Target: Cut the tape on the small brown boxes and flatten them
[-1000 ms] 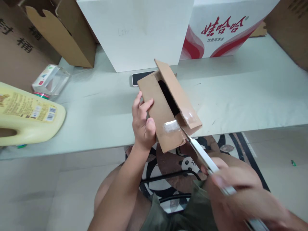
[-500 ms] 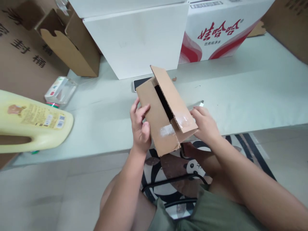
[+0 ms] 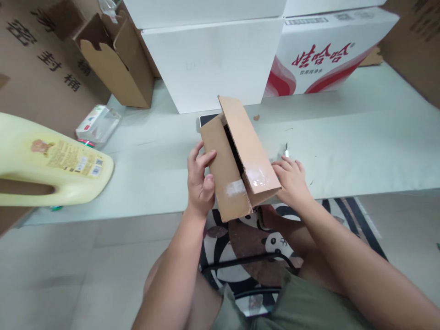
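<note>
A small brown corrugated cardboard box (image 3: 227,169) sits at the near edge of the pale table (image 3: 360,137). Its long axis runs away from the person toward the white carton (image 3: 213,59). The right top flap is raised along a dark slit, with glossy tape (image 3: 235,187) at the near end. The left hand (image 3: 201,181) clamps its left side, thumb on top. The right hand (image 3: 290,181) lies just beside the raised flap, fingers together over a utility knife (image 3: 286,149); whether they grip it is unclear.

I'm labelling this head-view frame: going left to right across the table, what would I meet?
In order: pale yellow plastic jug → left hand → small brown cardboard box → right hand.
</note>
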The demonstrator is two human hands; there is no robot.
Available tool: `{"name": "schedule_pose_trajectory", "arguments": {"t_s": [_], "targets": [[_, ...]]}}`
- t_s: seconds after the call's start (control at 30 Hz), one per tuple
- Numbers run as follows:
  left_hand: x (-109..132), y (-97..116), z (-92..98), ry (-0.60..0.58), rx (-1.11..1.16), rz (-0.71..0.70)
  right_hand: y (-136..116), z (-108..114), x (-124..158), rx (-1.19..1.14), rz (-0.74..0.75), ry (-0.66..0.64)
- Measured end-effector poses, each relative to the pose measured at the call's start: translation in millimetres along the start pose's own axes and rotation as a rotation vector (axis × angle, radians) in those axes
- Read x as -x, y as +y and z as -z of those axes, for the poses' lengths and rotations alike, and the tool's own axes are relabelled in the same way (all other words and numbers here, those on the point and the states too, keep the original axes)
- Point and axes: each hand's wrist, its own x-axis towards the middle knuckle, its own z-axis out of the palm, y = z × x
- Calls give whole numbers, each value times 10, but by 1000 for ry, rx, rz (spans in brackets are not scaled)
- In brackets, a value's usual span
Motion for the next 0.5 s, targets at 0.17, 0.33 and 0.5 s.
{"name": "schedule_pose_trajectory", "arguments": {"t_s": [0.17, 0.33, 0.5], "targets": [[-64, -28, 144, 84, 86, 253, 4, 21, -17, -198, -58, -22], [-169, 71, 233, 193, 457, 624, 32, 58, 5, -437, -90, 36], [-220, 117, 306, 285, 509, 661, 72, 70, 70, -571, -49, 70]]}}
